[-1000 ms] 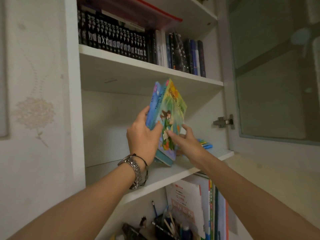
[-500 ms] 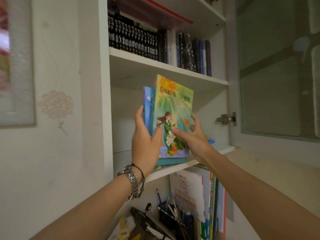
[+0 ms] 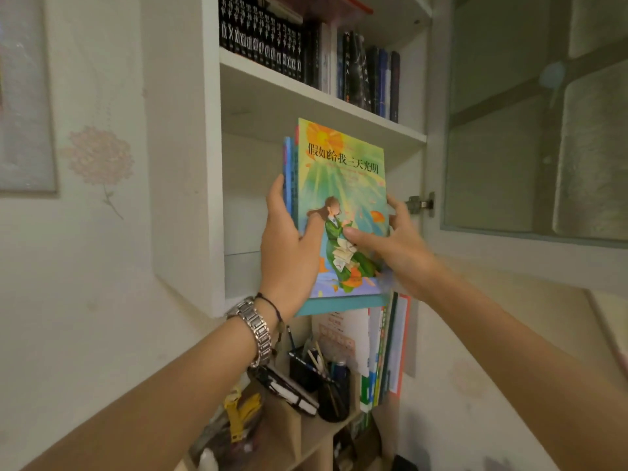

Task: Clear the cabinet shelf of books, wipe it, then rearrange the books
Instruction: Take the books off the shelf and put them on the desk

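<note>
Centre frame, left hand and right hand have fingers clamped on the small stack of colourful paperback books; white cabinet shelf looks nearly cleared; wiping, rearranging remain.

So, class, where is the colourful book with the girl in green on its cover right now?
In the head view it is at centre, the colourful book held upright between the left hand and right hand, in front of the white cabinet, below the dark books.

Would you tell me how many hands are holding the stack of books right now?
2: the left hand grips the stack of books at its left edge; the right hand holds its right edge.
</note>
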A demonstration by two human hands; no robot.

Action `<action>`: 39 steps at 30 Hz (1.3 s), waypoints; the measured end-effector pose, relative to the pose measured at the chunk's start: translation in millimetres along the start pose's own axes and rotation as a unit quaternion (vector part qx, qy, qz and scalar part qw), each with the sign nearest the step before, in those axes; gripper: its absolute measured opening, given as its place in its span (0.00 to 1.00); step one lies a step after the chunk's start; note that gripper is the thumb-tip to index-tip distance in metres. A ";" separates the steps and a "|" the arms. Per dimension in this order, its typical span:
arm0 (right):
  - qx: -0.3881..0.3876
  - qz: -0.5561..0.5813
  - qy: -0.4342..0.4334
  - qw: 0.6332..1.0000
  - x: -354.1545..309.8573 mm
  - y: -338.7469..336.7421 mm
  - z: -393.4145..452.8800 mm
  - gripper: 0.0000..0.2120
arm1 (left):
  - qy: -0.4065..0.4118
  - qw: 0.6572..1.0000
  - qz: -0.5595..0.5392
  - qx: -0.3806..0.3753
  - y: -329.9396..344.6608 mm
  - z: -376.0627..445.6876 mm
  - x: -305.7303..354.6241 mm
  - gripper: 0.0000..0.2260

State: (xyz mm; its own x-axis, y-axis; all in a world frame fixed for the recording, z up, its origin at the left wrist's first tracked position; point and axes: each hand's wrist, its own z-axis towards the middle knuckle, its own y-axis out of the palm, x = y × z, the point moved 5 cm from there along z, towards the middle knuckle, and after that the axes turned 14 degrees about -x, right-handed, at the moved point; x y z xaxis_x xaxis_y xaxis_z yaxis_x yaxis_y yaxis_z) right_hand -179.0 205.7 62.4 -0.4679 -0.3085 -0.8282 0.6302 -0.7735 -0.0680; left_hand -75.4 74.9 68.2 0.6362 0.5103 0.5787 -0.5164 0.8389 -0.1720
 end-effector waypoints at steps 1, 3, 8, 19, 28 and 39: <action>0.008 -0.019 0.004 1.000 -1.1 -3.4 -10.1 0.44 | -0.002 1.000 -0.015 -0.006 5.2 -7.7 -0.3 0.25; 0.031 -0.049 0.016 0.998 0.6 -10.6 -31.3 0.41 | -0.013 0.998 -0.052 -0.022 17.5 -22.9 -4.4 0.24; 0.094 -0.094 0.043 0.990 19.6 -29.8 -90.9 0.41 | -0.054 0.987 -0.137 -0.060 55.3 -62.4 -19.4 0.24; 0.264 -0.117 0.127 0.949 73.4 -75.7 -255.2 0.35 | -0.158 0.936 -0.229 -0.215 162.8 -166.2 -55.9 0.24; 0.398 -0.052 0.242 0.883 117.7 -92.8 -422.2 0.34 | -0.258 0.838 -0.283 -0.389 259.9 -289.9 -61.6 0.21; 0.541 -0.078 0.347 0.762 142.1 -83.7 -607.3 0.38 | -0.328 0.689 -0.239 -0.601 353.9 -445.8 -66.7 0.24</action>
State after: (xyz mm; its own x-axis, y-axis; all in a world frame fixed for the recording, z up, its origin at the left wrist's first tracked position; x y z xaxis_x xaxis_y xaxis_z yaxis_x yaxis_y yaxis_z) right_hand 78.0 562.9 -387.4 0.1929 -0.0883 -0.9772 -0.4550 -0.8904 -0.0093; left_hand -45.1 422.3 -386.6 -0.0309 0.2572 0.9659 0.7599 0.6338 -0.1445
